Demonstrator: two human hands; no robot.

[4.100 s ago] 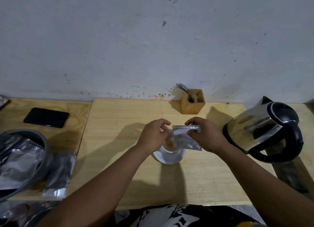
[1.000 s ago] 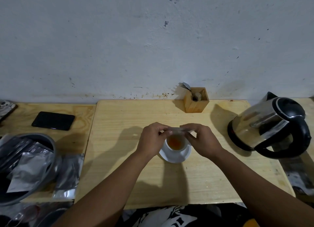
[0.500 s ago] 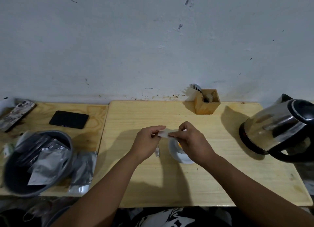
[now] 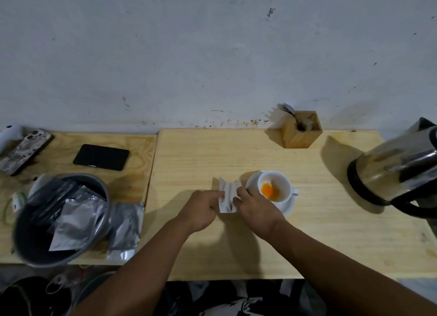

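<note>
A small silvery sachet is held between both hands just above the wooden table. My left hand pinches its left edge and my right hand pinches its right edge. Just to the right stands a white cup on a white saucer. Orange powder lies at the bottom of the cup.
A steel electric kettle stands at the right edge. A wooden holder with cutlery sits by the wall. On the left side table are a grey bin of foil sachets, a loose sachet and two phones.
The sachet was held over the cup; both hands have carried it left of the cup and lowered it. The orange powder in the cup is now in view. The camera view has turned left.
</note>
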